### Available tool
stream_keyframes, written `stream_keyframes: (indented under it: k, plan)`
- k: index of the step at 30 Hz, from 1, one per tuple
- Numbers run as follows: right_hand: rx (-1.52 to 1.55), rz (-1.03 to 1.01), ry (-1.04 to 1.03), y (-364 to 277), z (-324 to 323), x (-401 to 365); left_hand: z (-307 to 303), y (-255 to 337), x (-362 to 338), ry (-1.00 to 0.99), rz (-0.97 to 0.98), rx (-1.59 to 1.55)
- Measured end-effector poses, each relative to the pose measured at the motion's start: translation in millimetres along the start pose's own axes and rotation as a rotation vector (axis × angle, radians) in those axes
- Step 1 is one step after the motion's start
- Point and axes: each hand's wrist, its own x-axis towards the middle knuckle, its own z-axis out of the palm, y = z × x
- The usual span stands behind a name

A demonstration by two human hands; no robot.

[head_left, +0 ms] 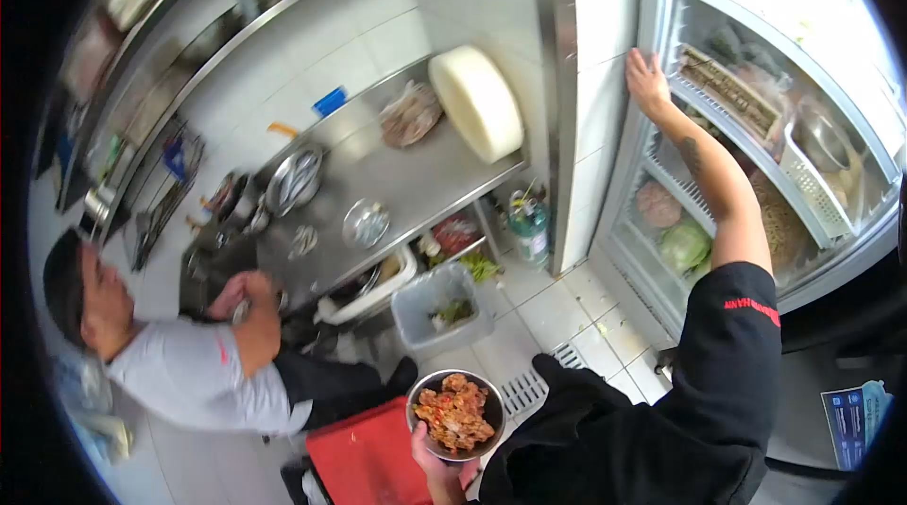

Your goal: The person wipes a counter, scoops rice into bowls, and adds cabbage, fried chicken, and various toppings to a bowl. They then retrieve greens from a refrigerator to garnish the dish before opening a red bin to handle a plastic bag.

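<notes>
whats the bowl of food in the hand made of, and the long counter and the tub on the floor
The bowl held in the left hand looks like stainless steel, with a thin, shiny grey rim. The counter seems to be brushed stainless steel, going by its dull grey sheen and soft reflections. The tub is probably translucent plastic, since its cloudy whitish walls let the contents show through.

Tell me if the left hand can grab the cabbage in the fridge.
Probably not: the left hand holds a bowl of food, well short of the cabbage; the right hand is nearer.
</notes>
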Motion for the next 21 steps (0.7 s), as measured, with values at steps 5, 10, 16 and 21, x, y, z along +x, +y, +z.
stream_keyframes:
  k: [5, 10, 16, 21]
  plan:
    - [-0.096, -0.048, -0.127, 11.2, 26.5, 56.6, 62.2, 31.6, 108.0, -0.258, -0.021, 0.023]
    - [-0.015, 0.092, -0.142, -4.6, 0.0, 47.8, 91.5, 40.1, 172.1, -0.315, -0.277, 0.029]
    - [0.143, 0.029, -0.081, -52.2, -70.1, 18.4, 89.0, 77.7, 255.4, -0.312, -0.437, 0.138]
    - [1.035, 0.068, 0.348, -96.6, -243.1, -70.6, 77.6, 117.8, 351.2, -0.418, -0.497, 0.207]
